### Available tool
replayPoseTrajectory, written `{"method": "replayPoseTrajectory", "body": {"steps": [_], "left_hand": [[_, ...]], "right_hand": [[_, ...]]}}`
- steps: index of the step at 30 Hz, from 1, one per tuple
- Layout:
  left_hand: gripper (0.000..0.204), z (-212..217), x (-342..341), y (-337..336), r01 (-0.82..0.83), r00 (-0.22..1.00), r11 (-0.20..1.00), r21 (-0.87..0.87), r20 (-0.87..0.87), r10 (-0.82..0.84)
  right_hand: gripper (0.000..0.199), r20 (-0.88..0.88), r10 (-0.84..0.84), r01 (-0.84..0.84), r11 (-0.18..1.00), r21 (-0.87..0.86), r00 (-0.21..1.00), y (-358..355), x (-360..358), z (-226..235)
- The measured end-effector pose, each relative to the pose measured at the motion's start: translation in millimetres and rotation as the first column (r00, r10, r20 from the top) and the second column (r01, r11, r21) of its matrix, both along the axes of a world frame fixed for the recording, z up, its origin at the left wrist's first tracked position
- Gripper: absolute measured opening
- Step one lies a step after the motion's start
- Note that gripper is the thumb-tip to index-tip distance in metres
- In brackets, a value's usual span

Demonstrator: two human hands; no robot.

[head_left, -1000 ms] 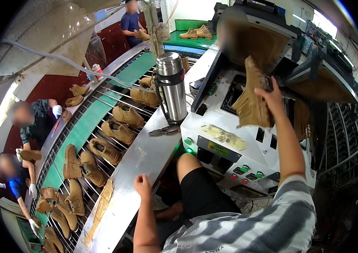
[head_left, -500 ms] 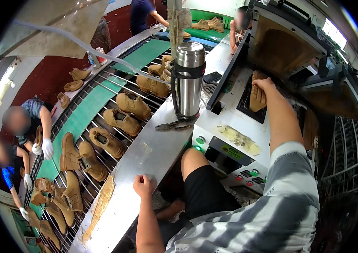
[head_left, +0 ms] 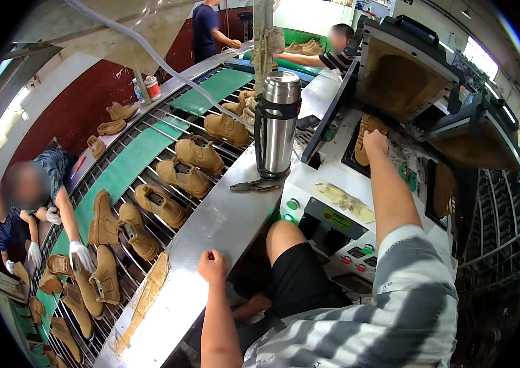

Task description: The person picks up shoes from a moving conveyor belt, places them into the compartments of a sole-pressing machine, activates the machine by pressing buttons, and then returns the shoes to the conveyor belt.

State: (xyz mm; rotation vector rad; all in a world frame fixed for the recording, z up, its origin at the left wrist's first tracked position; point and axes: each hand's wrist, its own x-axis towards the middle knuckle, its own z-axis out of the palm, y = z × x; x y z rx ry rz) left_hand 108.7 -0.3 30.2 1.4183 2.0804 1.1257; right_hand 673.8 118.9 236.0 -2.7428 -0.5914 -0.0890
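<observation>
- The right hand reaches out and lies flat on a tan boot piece in the dark recess of the press machine; the fingers press down on it (whether the grip closes on it I cannot tell).
- The left hand rests as a loose fist on the edge of the steel counter, its grip together on nothing visible.
- A steel flask stands upright on the counter, pliers lying just beside its base.
- Tan boots ride the roller conveyor left of the counter, where other people work.
</observation>
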Motion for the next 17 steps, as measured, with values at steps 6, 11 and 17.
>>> {"method": "replayPoseTrajectory", "body": {"steps": [6,11,17], "left_hand": [[0.02,-12,18,17,0.011,1.0,1.0,0.022,-0.017,-0.01],[0.019,-27,26,35,0.023,1.0,0.998,0.064,-0.018,-0.022],[0.019,-43,33,48,0.038,0.999,0.995,0.096,-0.017,-0.037]], "right_hand": [[0.045,-0.012,-0.164,0.165,0.984,0.063,0.986,2,17,-19],[0.056,-0.012,-0.063,0.064,0.994,0.086,0.998,-3,7,-14],[0.071,0.015,0.284,-0.273,0.935,-0.227,0.959,-16,7,-19]]}}
